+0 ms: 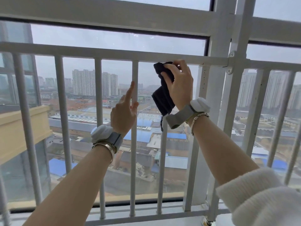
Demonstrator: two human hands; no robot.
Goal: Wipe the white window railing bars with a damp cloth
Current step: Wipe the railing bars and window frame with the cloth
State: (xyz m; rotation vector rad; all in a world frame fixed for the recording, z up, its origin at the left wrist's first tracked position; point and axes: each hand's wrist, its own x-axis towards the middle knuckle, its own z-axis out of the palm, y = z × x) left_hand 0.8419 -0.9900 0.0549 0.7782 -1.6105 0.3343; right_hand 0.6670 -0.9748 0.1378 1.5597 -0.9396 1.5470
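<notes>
Right hand (178, 84) grips our dark cloth (162, 93) at the top rail (97, 52), bunched against the upper end of a vertical bar (162, 168). Left hand (124, 110), fingers straight, touches the neighbouring bar (133, 144). Each bar's long axis runs straight down, unobstructed to the sill; gaps either side give room.

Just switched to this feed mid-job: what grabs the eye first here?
The dark knitted cloth stands out most: the right hand grips it around a vertical bar just under the white horizontal top rail. Left of it, the left hand is open, its forefinger raised beside the neighbouring white round vertical bar. Both wrists carry white padded wristbands.
</notes>
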